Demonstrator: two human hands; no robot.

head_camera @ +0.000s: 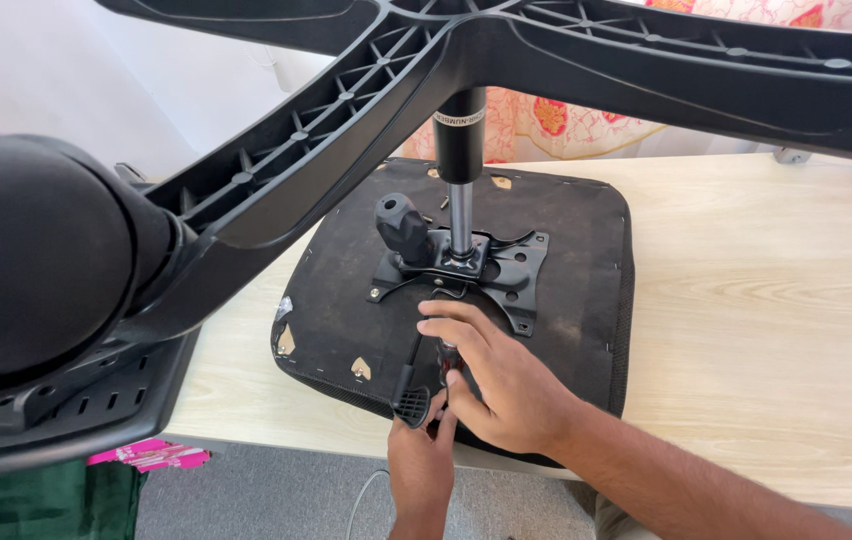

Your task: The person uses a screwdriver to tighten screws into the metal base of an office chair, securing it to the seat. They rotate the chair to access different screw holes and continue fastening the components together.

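Note:
A black office-chair seat (576, 250) lies upside down on a light wooden table (766, 300). A black metal mechanism plate (511, 270) is fixed to its underside, with a round black knob (401, 225) and a gas cylinder (461, 190) rising from it to the star base (566, 50) overhead. My right hand (501, 385) is shut on a dark-handled tool (446, 357) just below the plate. My left hand (424, 455) comes up from the table's front edge, its fingers touching the tool and the black lever paddle (411, 405).
A big black caster wheel (26, 260) on one base leg fills the left side, close to the camera. A floral cloth (561, 120) hangs behind the table. On the grey floor are a pink flat object (151, 455), green cloth (36, 500) and a thin cable (366, 495).

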